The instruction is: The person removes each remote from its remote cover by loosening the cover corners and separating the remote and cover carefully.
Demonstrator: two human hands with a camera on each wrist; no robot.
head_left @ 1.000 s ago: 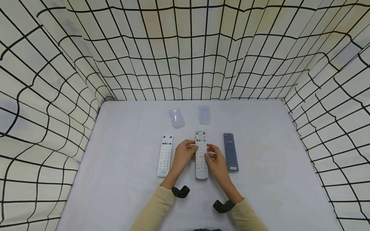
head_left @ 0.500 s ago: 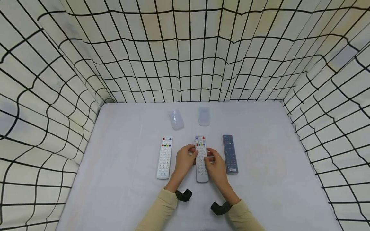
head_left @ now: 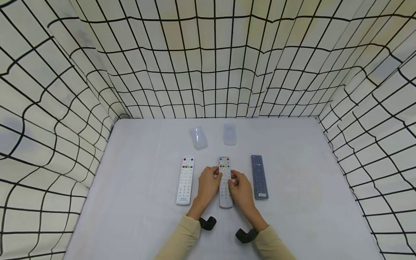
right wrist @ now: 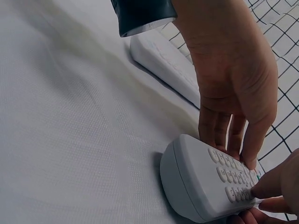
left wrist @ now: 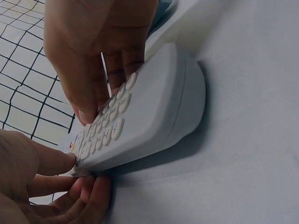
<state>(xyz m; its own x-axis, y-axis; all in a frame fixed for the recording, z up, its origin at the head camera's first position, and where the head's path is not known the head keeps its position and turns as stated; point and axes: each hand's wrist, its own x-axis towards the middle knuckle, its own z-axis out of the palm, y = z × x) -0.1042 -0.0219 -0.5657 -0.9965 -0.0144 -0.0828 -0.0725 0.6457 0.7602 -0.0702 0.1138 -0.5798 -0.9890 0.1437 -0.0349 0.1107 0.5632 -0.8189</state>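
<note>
The step in hand was judged to be a two-handed steadying of a long, pale-grey plastic remote control (head_left: 225, 195), which lay keys upward on the white, cloth-covered counter (head_left: 130, 202), with its coloured keys at the far end. The left hand (head_left: 208, 185) pinched its left edge and the right hand (head_left: 242, 191) its right edge, each with the thumb on the key face and the fingers along the side. The hands were apart from each other, with the remote between them. The end nearest the person appeared to rest on the cloth; whether the far end was raised could not be told. From this hold, the next move would presumably have called for equal pressure on both sides, lest the body twist.

To the left of this remote lay a slim, white plastic remote (head_left: 185, 182); to its right, a dark blue-grey remote (head_left: 259, 177), both well apart from it. Beyond its far end lay two translucent, rounded plastic pieces (head_left: 230, 135). Neither could be confirmed as a container, and no contents could be made out in either.
</note>
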